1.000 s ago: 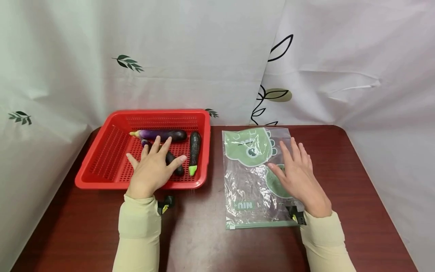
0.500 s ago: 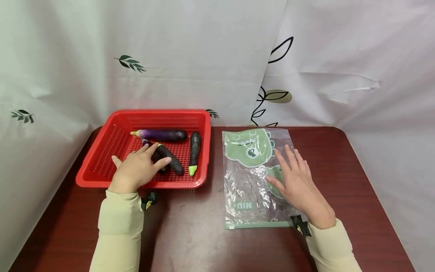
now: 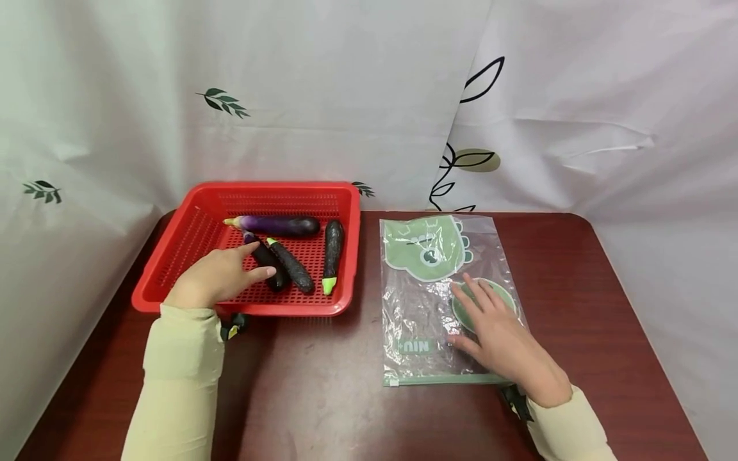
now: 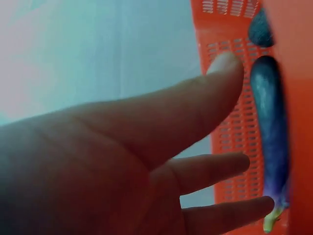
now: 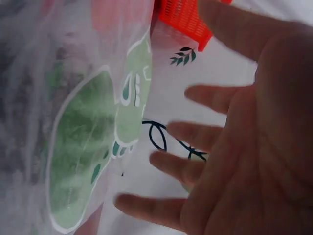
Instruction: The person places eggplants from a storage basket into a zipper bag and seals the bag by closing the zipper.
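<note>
My left hand (image 3: 216, 275) hovers over the near left side of a red plastic basket (image 3: 155, 285), thumb and fingers spread apart. Inside lie several dark eggplants: a long purple eggplant (image 3: 282, 225) at the back, one (image 3: 265, 259) closest to my fingertips, a slanted one with a green tip (image 3: 294, 267), and one (image 3: 332, 250) along the right wall. My right hand (image 3: 501, 339) hangs with extended fingers over a clear zip bag (image 3: 415, 314) printed with a green cartoon. In the right wrist view the palm (image 5: 244, 147) holds nothing; the left wrist view shows the left thumb (image 4: 195, 107) near the basket.
The bag lies flat on a dark red wooden table (image 3: 323, 390), its green zip edge (image 3: 444, 380) toward me. Behind the table hangs a white sheet (image 3: 323, 96) with leaf prints. The basket's raised rim (image 3: 277, 186) stands close to that sheet.
My left hand has moved left and slightly nearer to me, uncovering more eggplants. The right hand has drawn back toward me and sunk lower over the bag.
</note>
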{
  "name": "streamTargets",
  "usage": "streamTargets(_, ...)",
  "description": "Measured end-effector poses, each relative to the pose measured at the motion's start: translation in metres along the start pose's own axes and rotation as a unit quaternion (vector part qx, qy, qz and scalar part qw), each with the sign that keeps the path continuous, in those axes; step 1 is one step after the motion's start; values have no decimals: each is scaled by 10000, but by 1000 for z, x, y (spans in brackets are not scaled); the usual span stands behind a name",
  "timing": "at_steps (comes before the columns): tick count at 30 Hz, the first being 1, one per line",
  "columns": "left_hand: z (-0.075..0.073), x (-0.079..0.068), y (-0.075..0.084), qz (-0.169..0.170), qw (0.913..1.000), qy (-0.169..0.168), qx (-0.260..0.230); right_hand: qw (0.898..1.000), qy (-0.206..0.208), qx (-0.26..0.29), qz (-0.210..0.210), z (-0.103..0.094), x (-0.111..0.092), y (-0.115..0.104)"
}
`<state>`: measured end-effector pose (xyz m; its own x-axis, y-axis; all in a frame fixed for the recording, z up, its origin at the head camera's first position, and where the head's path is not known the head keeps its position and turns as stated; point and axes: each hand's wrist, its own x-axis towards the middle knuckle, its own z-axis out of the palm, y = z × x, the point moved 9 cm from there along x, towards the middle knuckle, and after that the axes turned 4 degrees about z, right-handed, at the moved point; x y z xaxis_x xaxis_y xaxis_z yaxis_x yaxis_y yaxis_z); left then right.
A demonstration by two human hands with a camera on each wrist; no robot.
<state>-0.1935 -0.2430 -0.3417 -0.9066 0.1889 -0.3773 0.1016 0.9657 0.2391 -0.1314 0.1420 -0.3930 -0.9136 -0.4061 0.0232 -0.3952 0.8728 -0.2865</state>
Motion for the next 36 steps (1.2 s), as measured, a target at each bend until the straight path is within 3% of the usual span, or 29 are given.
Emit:
streamTargets(11, -5, -1, -6, 149, 9993, -224, 274, 9969, -440, 137, -644, 12, -16, -19)
streamTargets(19, -14, -2, -6, 251, 9973, -331, 604, 9940, -726, 154, -802, 21, -22, -27)
streamTargets(28, -14, 11, -16, 376, 9950, -546, 742, 9941, -496, 169, -954, 23, -25, -32)
streamTargets(36, -12, 20, -26, 434, 9945, -666, 689, 9923, -609, 74, -1071, 25, -27, -36)
